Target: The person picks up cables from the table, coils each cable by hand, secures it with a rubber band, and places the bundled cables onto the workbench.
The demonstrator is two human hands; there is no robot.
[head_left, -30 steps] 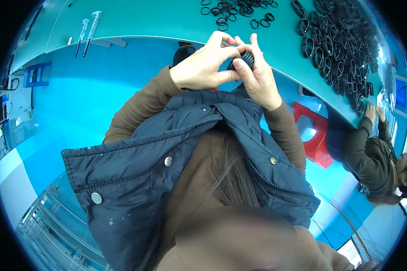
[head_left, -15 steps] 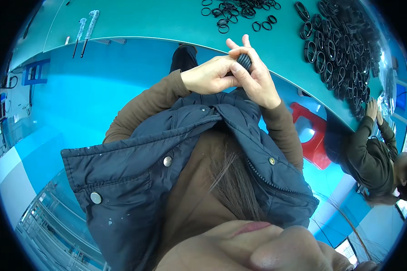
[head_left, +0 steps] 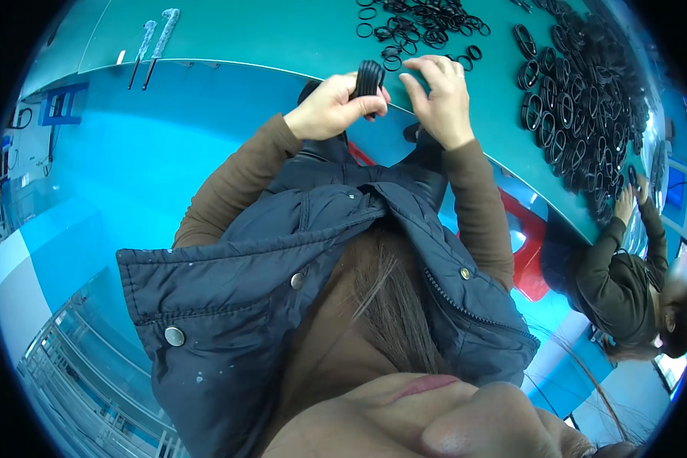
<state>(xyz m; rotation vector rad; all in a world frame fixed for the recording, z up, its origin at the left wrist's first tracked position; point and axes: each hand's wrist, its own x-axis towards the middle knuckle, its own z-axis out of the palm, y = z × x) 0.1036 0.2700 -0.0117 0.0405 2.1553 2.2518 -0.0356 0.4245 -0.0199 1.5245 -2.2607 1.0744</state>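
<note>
A bundle of coiled black cable (head_left: 370,77) stands upright in my left hand (head_left: 330,109), whose thumb and fingers are closed round its lower part. To its right, my right hand (head_left: 444,101) reaches over the edge of the green table (head_left: 282,38). Its thumb and index finger are apart, with nothing seen between them; the other fingers are partly hidden. Small black rings (head_left: 435,34) lie loosely heaped on the table just beyond this hand. A few rings sit close to its fingertips.
Many coiled black cables (head_left: 565,107) cover the table's right side. There a co-worker's hands (head_left: 627,200) handle a dark piece. Two rods with plastic-wrapped ends (head_left: 165,34) lie at the table's left edge. A red stool (head_left: 528,267) stands under the table; a metal rack (head_left: 91,382) is lower left.
My hands have come apart. The left now holds the cable bundle alone, slightly further left. My right hand has let go and moved up over the table edge, toward the rings.
</note>
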